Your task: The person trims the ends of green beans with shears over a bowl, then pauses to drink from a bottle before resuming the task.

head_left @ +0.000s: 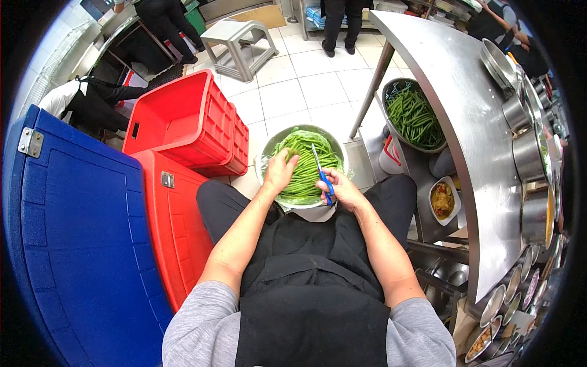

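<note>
White tiles (287, 98) pave the kitchen floor, with red crates (165, 122) and a blue cooler box (85, 232) along the seated person's left and a stainless-steel table (452, 122) along the right. Between the knees sits a wide metal bowl (335, 139), a clear plastic bag (265, 164) bunched at its inner edge and long green beans (304, 177) heaped inside. Many of the beans lie slantwise across the bowl, though their directions are mixed. The left hand (280, 171) is at the left side of the heap, fingers loosely bent and partly spread; whether a bean is caught between them cannot be told. Opposite, at the bowl's near right edge, the right hand (342, 188) is closed around the blue handles of the scissors (329, 191). Their long axis runs away from the body, leaning slightly left, so the tips sit over the heap, to the right of the left fingers and apart from them. The left hand is nearer the beans on the left; the scissors are nearer those on the right. More beans fill a plastic basket (386, 103) on the table's lower shelf, farther off to the right.
</note>
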A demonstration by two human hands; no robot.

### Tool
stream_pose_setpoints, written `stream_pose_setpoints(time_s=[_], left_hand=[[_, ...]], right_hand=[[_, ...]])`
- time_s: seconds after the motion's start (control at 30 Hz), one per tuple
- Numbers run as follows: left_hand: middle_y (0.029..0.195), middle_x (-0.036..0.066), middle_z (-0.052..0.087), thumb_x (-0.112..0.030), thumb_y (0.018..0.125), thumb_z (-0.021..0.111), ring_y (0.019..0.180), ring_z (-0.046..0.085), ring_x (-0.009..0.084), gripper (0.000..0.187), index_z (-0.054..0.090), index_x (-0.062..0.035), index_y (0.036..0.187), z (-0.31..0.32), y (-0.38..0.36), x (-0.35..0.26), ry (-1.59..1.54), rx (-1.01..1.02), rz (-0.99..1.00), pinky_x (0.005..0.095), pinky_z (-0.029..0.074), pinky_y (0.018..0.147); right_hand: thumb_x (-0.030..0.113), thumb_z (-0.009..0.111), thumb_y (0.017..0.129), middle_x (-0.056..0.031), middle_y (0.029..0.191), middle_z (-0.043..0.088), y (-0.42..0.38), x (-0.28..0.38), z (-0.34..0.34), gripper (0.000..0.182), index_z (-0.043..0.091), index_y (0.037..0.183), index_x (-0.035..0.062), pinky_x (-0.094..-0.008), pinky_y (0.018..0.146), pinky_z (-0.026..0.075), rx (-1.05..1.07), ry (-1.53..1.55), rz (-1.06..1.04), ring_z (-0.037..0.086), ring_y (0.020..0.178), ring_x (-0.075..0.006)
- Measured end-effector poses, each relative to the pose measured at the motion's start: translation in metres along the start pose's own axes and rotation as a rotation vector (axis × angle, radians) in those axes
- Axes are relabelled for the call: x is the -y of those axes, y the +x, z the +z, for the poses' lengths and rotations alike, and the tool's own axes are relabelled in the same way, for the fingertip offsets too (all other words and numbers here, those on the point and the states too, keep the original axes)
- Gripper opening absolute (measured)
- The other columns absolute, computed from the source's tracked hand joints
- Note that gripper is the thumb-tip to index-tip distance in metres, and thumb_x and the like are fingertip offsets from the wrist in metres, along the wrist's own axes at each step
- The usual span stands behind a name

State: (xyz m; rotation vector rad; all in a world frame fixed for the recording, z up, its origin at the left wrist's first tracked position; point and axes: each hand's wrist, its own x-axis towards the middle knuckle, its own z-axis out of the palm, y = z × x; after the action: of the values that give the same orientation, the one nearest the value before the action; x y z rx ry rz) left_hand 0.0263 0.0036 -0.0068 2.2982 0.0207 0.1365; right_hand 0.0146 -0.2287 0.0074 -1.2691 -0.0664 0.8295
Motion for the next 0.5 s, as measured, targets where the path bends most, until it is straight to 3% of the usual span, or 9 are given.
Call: stream_pose_setpoints(time_s=[0.07,0.1,0.13,0.2,0.5], left_hand=[[0.078,0.012,0.067,-0.02,0.094,0.062,0.059,0.061,0.0166,0.026,0.055,-0.0002,0.109,0.0023,0.0029,0.0006,-0.515,-0.073,-0.239,0.0317,0.048,0.05],[0.075,0.005,0.062,-0.018,0.098,0.058,0.053,0.049,0.0053,0.021,0.048,-0.0042,0.11,0.001,0.0042,-0.0028,-0.753,-0.085,-0.273,0.0234,0.04,0.042],[0.075,0.005,0.062,-0.018,0.098,0.058,0.053,0.049,0.0053,0.021,0.048,-0.0042,0.11,-0.0001,0.0051,-0.003,-0.752,-0.086,-0.273,0.0234,0.04,0.042],[0.077,0.006,0.06,-0.015,0.099,0.054,0.052,0.048,0.0074,0.017,0.047,-0.0062,0.111,-0.0014,0.007,-0.0036,-1.128,-0.19,-0.414,0.021,0.038,0.041],[0.084,0.01,0.058,-0.017,0.101,0.053,0.059,0.047,0.0112,0.014,0.05,-0.0043,0.105,0.0038,0.0016,-0.0004,-1.514,-0.241,-0.481,0.0227,0.038,0.045]], right_hand=[[0.025,0.071,0.09,-0.0059,0.101,0.061,0.0007,0.0011,-0.0015,0.057,0.045,0.136,0.0047,-0.0261,0.059,0.053,-0.005,0.008,0.036,0.06,0.068,-0.013],[0.027,0.071,0.09,-0.0061,0.101,0.061,0.0011,0.0013,-0.002,0.057,0.045,0.135,0.0049,-0.0266,0.059,0.054,-0.01,0.017,0.073,0.061,0.069,-0.0134],[0.027,0.071,0.09,-0.0061,0.101,0.061,0.0012,0.0005,-0.0027,0.057,0.045,0.135,0.0049,-0.0266,0.059,0.054,-0.008,0.018,0.073,0.061,0.069,-0.0134],[0.032,0.071,0.089,-0.0067,0.102,0.062,0.0006,-0.0006,-0.0037,0.059,0.044,0.135,0.0061,-0.0272,0.06,0.054,0.042,0.022,0.084,0.062,0.07,-0.0142],[0.036,0.068,0.091,-0.0056,0.102,0.06,0.0006,-0.0011,-0.0037,0.055,0.044,0.133,0.01,-0.0286,0.06,0.054,0.092,0.088,0.1,0.063,0.07,-0.0158]])
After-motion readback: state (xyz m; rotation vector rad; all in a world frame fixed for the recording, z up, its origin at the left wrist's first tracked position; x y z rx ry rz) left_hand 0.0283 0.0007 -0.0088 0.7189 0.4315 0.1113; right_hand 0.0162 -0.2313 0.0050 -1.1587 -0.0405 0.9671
